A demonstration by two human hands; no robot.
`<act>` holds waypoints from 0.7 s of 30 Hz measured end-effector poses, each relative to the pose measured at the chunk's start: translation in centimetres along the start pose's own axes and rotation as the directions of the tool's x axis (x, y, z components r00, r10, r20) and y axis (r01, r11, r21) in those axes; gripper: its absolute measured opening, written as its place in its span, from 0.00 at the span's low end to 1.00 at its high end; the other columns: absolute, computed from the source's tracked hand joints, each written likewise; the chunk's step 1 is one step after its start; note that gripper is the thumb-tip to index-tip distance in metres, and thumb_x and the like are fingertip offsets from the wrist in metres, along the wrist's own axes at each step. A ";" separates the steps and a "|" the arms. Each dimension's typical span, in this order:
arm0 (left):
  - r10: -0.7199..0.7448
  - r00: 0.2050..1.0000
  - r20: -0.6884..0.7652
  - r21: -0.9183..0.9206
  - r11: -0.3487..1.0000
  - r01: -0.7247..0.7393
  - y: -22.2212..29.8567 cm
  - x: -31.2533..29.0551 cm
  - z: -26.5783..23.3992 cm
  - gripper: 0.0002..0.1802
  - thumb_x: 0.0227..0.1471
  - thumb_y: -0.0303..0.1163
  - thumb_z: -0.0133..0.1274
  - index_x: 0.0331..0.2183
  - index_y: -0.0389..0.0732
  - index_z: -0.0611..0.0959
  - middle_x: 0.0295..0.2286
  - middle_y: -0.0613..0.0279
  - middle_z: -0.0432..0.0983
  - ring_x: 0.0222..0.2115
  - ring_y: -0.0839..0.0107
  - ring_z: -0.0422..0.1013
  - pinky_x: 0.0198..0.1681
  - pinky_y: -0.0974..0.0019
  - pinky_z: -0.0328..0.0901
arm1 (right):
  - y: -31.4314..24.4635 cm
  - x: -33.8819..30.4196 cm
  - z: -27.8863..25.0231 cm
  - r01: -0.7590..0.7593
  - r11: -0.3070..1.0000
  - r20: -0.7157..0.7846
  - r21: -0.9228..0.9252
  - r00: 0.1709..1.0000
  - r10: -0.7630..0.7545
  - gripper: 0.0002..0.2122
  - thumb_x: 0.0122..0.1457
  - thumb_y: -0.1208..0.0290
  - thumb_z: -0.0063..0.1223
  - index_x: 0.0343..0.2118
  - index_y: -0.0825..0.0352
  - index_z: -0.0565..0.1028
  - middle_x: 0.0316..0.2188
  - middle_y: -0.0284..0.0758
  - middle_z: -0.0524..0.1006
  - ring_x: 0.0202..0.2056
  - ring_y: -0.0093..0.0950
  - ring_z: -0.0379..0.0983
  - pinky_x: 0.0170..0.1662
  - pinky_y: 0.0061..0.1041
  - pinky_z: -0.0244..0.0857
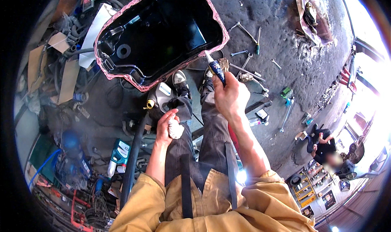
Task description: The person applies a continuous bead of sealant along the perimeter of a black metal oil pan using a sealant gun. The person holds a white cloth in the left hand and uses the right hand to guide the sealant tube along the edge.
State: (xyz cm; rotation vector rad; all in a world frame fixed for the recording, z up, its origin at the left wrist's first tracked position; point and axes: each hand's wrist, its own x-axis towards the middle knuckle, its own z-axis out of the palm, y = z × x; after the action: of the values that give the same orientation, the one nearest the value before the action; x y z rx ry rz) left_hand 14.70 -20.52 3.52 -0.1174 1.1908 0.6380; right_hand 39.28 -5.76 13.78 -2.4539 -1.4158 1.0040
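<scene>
- floor (281,36): dark, stained, rough; tools are left strewn to the right of the pan, probably for easy reach.
- black pan (163,36): located ahead of the feet, upper middle of view; open side faced up, presumably so the whole rim can be got at; support underneath not shown; interior glossy black, bright reflections, round grey ring at left; wavy edge covered by a pink bead (225,37), lumpy and uneven in width, seen along most of the rim.
- grey jug (165,93): stood beside the left shoe (180,83), below the pan; yellow cap; perhaps just parked there.
- right hand (232,94): extended toward the pan's near right edge; closed firmly around the tube, thumb along its side, likely for aim and squeeze.
- left hand (163,128): held low by the left knee, clear of the rim; fingers curled around the white wad.
- tube (216,71): located in the right hand, tilted up-left; dark blue body with printed label, pale tapered nozzle (208,57); tip overlaps the near rim in view, contact cannot be told.
- white wad (176,129): located in the left hand, crumpled; cloth or paper not distinguishable; probably kept handy for wiping.
</scene>
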 end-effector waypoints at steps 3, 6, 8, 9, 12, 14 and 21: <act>-0.001 1.000 -0.004 0.007 1.000 0.001 -0.4 0.1 0.0 0.17 0.60 0.34 0.54 0.48 0.36 0.79 0.26 0.64 0.76 0.24 0.80 0.71 0.27 0.76 0.65 | -0.1 0.1 -0.2 -0.024 1.000 0.002 0.017 1.000 0.024 0.15 0.60 0.57 0.55 0.27 0.65 0.71 0.18 0.47 0.76 0.25 0.51 0.75 0.30 0.49 0.66; 0.012 1.000 -0.010 0.003 1.000 -0.012 -1.0 0.3 0.3 0.18 0.60 0.35 0.55 0.48 0.35 0.79 0.25 0.64 0.75 0.23 0.80 0.70 0.25 0.76 0.65 | 0.3 0.0 0.2 -0.038 0.999 -0.040 0.012 0.998 0.039 0.14 0.60 0.58 0.57 0.29 0.66 0.74 0.17 0.43 0.74 0.21 0.44 0.74 0.27 0.40 0.65; 0.007 1.000 0.007 -0.007 1.000 -0.007 -1.0 0.2 -0.1 0.19 0.59 0.35 0.55 0.49 0.34 0.78 0.25 0.64 0.74 0.23 0.79 0.70 0.25 0.76 0.65 | 0.7 -0.2 0.3 -0.053 0.998 -0.057 0.017 0.997 0.054 0.14 0.60 0.59 0.58 0.29 0.66 0.76 0.16 0.41 0.74 0.19 0.40 0.73 0.26 0.36 0.64; -0.002 1.000 0.011 -0.011 1.000 0.002 -0.9 0.0 -0.3 0.19 0.59 0.34 0.55 0.49 0.34 0.78 0.25 0.64 0.74 0.22 0.79 0.70 0.25 0.76 0.65 | 0.7 -0.3 0.3 -0.053 0.998 -0.064 0.023 0.997 0.054 0.14 0.60 0.59 0.58 0.29 0.66 0.76 0.16 0.41 0.74 0.19 0.40 0.73 0.25 0.36 0.64; -0.005 1.000 0.030 -0.032 0.999 0.006 -1.1 0.2 -0.4 0.19 0.59 0.34 0.55 0.49 0.34 0.78 0.25 0.64 0.75 0.25 0.78 0.71 0.27 0.76 0.65 | 0.5 -0.4 0.0 -0.078 0.996 -0.030 0.031 0.996 0.079 0.15 0.59 0.57 0.56 0.27 0.66 0.72 0.19 0.48 0.76 0.26 0.51 0.75 0.31 0.48 0.66; -0.015 0.999 0.031 -0.046 0.999 0.017 -1.2 0.1 -0.5 0.18 0.59 0.33 0.55 0.49 0.35 0.78 0.26 0.64 0.75 0.26 0.78 0.72 0.28 0.76 0.66 | 0.3 -0.7 0.1 -0.089 0.995 -0.008 0.047 0.996 0.090 0.15 0.59 0.57 0.56 0.28 0.66 0.72 0.19 0.47 0.76 0.26 0.51 0.75 0.30 0.48 0.66; -0.009 1.000 0.018 -0.030 1.000 0.009 -1.2 0.1 -0.5 0.18 0.60 0.33 0.55 0.49 0.35 0.79 0.26 0.64 0.75 0.26 0.78 0.71 0.28 0.76 0.66 | 0.3 -1.2 0.9 -0.041 0.997 -0.054 0.065 0.998 0.045 0.14 0.59 0.59 0.59 0.28 0.66 0.75 0.14 0.40 0.72 0.17 0.39 0.70 0.24 0.35 0.62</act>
State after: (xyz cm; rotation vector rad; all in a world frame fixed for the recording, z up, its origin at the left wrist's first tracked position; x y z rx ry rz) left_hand 14.90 -21.64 2.99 -0.1420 1.1628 0.6483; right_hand 38.52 -7.04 13.51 -2.4566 -1.2992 0.9664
